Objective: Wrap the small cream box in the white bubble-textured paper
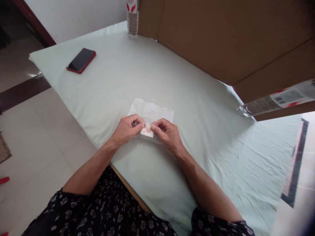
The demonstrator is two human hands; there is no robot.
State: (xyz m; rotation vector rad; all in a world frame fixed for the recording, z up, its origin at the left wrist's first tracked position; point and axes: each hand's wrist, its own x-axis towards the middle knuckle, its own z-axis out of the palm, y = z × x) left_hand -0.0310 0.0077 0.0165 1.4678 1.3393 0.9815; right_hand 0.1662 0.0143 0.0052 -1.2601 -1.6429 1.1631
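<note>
A white, crinkled sheet [154, 110] lies on the cloth in front of me. Over its near part, a small white packet with pinkish-red marks [147, 132] sits between my fingertips; its exact kind is too small to make out. My left hand [129, 128] is closed, thumb and forefinger pinching the packet's left edge. On the opposite edge, my right hand [168, 132] pinches with thumb and forefinger too. Below the packet, a pale, partly see-through layer shows at the near edge of the sheet, partly covered by my hands.
A pale green cloth [110, 82] covers the table. A red-cased phone [81, 60] lies at the far left. Large brown cardboard [197, 36] stands along the back right, with one clear bottle [132, 23] at its left end and another bottle [265, 103] by its right end.
</note>
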